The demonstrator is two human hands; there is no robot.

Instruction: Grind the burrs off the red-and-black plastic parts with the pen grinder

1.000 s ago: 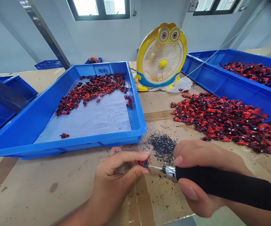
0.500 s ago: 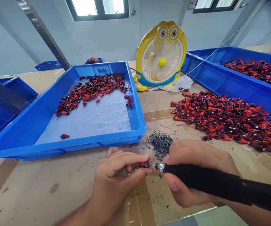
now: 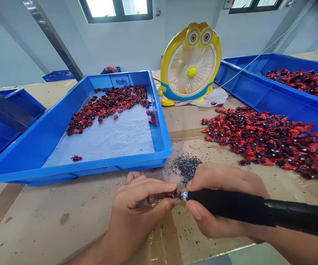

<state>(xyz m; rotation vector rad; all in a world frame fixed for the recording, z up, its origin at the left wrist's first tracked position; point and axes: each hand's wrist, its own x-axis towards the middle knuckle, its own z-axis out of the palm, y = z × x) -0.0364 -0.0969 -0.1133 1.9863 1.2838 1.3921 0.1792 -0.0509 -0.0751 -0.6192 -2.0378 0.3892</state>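
two blue trays sit on a cardboard-covered table (image 3: 51, 217): the near tray (image 3: 159, 147) holds scattered red-and-black pieces, the far tray (image 3: 272, 97) a thicker heap. a loose pile of the pieces (image 3: 266, 138) lies between them, with dark shavings (image 3: 188, 165) and a yellow cartoon fan (image 3: 190, 64) behind, under grey walls and high windows. the left hand (image 3: 137, 209) pinches one small red piece (image 3: 171, 194) between thumb and forefinger. the right hand (image 3: 225, 198) is wrapped tight around a black rotary tool (image 3: 247, 209), its tip touching that piece.
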